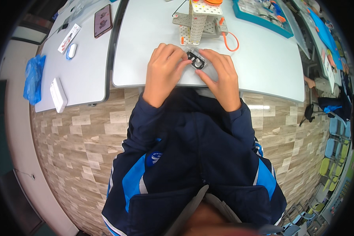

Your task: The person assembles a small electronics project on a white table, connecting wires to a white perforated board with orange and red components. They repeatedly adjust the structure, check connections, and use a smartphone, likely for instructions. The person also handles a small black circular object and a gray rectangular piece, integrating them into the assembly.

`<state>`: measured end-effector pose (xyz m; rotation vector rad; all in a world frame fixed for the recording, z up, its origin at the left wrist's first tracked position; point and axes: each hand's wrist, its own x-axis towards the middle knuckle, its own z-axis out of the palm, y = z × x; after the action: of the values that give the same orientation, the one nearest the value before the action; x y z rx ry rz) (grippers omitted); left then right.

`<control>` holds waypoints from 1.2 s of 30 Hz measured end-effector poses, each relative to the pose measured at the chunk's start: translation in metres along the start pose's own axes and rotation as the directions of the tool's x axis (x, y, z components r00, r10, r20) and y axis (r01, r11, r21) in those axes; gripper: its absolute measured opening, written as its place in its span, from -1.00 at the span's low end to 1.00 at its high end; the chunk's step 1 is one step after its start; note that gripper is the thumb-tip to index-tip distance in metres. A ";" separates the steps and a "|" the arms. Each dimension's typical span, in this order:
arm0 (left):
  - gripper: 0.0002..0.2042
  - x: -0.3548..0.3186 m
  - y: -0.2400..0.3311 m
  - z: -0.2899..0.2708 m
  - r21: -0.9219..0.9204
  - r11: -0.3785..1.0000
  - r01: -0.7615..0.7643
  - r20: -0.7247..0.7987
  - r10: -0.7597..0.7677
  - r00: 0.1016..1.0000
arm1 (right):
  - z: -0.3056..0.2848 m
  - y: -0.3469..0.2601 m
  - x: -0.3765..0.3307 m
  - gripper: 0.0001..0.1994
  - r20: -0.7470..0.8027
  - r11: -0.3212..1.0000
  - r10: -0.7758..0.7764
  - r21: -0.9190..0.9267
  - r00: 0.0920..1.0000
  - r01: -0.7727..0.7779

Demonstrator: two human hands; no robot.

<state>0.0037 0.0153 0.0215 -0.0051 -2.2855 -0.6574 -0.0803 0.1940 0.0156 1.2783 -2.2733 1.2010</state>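
Over the near edge of the white table, I hold a small black case with a clear plastic cover (196,61) between both hands. A round silvery-grey piece sits inside it; what kind of device this is I cannot tell. My left hand (163,67) pinches the case's left side with thumb and fingertips. On the other side my right hand (223,74) grips it, thumb at the near edge and index finger at the far edge. Just beyond stands a model of beige perforated building pieces (198,24), with an orange cable (236,42) looping from its right side.
A teal tray of parts (259,26) lies at the far right of the table (263,74). The left-hand table bears a phone (102,21), a white box (58,94), a blue plastic bag (34,78) and a small white-and-blue item (71,51). Stacked chairs (329,151) line the right.
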 end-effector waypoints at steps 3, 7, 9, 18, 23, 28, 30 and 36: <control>-0.75 0.000 0.013 0.014 -0.022 0.993 0.112 -0.052 -0.113 0.992 | 0.002 0.001 -0.001 -0.53 0.006 1.000 -0.018 -0.020 1.000 0.018; -0.71 -0.002 0.022 0.014 -0.133 0.969 0.206 -0.052 -0.215 0.975 | 0.001 0.004 -0.004 -0.58 0.003 1.000 -0.028 -0.003 1.000 0.028; -0.68 -0.003 0.016 0.007 -0.158 0.973 0.168 0.013 -0.168 0.986 | 0.001 0.006 -0.004 -0.58 -0.001 0.999 -0.047 -0.017 0.999 0.047; -0.74 -0.017 -0.007 0.005 -0.217 0.974 0.068 0.161 -0.033 0.986 | 0.004 0.006 -0.005 -0.64 0.012 0.992 -0.107 -0.070 0.994 0.108; -0.78 -0.020 -0.001 0.002 -0.084 0.996 -0.032 0.150 0.044 0.988 | 0.007 0.003 -0.004 -0.70 0.030 0.988 -0.130 -0.076 0.991 0.132; -0.70 -0.027 0.008 -0.016 -0.246 0.965 0.085 0.210 -0.033 0.977 | -0.021 0.002 -0.005 -0.71 0.185 0.984 -0.091 0.168 0.979 0.060; -0.67 -0.035 0.012 -0.021 -0.264 0.960 0.096 0.149 -0.057 0.987 | -0.050 0.010 -0.004 -0.68 0.358 0.939 0.013 0.318 0.934 -0.135; -0.72 -0.047 0.003 0.009 0.072 0.996 -0.061 -0.035 0.064 0.997 | -0.134 0.049 0.032 -0.65 0.102 0.779 0.178 0.593 0.979 -0.203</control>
<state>0.0322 0.0314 -0.0138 -0.0301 -2.2619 -0.5393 -0.1582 0.2916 0.0909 1.2764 -2.1582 2.1186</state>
